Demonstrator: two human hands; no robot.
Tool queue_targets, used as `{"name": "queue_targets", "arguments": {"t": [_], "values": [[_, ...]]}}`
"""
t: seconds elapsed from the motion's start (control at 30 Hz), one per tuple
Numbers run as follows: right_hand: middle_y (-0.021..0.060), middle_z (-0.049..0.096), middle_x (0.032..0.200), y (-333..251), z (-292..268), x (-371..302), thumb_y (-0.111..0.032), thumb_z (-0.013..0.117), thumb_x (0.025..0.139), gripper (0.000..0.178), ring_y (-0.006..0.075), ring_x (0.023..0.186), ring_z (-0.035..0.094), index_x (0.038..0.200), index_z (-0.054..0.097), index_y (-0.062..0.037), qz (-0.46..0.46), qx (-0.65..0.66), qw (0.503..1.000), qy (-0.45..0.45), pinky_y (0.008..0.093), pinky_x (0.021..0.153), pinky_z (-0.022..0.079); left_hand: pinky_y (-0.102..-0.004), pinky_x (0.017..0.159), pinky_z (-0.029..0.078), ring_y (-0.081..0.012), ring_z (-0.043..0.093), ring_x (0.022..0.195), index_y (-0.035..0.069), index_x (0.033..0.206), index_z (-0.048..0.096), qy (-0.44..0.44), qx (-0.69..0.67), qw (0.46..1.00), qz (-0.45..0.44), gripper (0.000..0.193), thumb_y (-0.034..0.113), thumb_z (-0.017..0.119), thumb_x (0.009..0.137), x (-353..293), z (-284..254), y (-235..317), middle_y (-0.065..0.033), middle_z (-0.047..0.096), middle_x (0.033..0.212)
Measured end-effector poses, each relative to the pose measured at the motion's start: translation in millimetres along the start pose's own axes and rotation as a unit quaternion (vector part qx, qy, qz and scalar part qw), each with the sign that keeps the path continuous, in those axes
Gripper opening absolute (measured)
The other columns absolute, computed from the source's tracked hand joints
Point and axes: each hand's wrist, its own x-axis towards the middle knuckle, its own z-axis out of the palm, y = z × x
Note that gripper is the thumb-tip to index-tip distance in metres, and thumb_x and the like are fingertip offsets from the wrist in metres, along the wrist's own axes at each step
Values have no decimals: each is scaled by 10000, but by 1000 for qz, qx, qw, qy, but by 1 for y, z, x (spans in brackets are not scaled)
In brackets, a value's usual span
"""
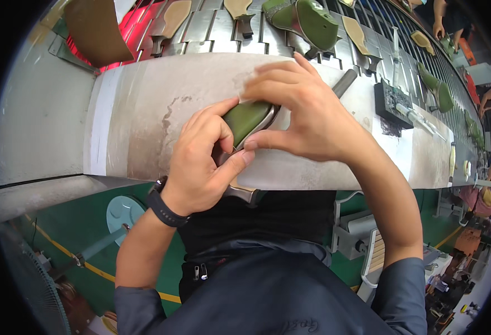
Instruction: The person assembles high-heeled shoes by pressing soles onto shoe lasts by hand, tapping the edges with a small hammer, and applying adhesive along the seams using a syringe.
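At the near edge of the table (145, 111), I pinch the green shoe (245, 118) with both hands, my left hand (201, 162) clamped on its near end, my right hand (301, 117) closed over the far end, its length running away up-right.

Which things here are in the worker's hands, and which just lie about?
In hand: green shoe piece, held by left hand and right hand.
Lying about: green shoe on the conveyor, tan insoles, black tray, grey workbench.
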Motion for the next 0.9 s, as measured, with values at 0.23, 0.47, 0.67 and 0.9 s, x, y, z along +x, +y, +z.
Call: {"name": "queue_targets", "arguments": {"t": [0.23, 0.47, 0.67, 0.9], "values": [[172, 676, 1329, 77, -34, -81, -65, 690, 898, 517, 356, 1238, 608, 1413, 660, -101, 155, -23, 987, 44, 468, 1145, 437, -349, 1083, 467, -259, 607, 1270, -3, 1361, 489, 43, 34, 998, -31, 562, 87, 786, 892, -8, 10, 7, -248, 520, 1546], [156, 661, 1262, 54, -54, -96, 72, 613, 843, 645, 359, 1160, 614, 1456, 638, -126, 117, -61, 984, -119, 453, 1072, 470, -489, 1082, 453, -450, 605, 1230, -43, 1577, 372, 16, 65, 998, -3, 847, 207, 782, 879, 34, 19, 14, -304, 601, 1385], [155, 665, 1053, 32, -24, -98, -59, 721, 844, 383, 348, 911, 679, 1226, 692, -54, 215, -145, 963, -68, 413, 811, 570, -488, 1059, 485, -471, 620, 1239, -6, 1615, 358, -39, 57, 998, 2, 852, 176, 760, 887, 48, 20, 16, -306, 615, 1392], [78, 758, 904, 20, -30, -64, -178, 838, 913, 261, 156, 811, 712, 1102, 758, -17, 163, 338, 904, 207, 289, 739, 559, -491, 1051, 492, -474, 621, 1247, 6, 1610, 384, -27, 40, 999, 18, 852, 123, 770, 859, 51, 21, 15, -294, 613, 1413]]}}
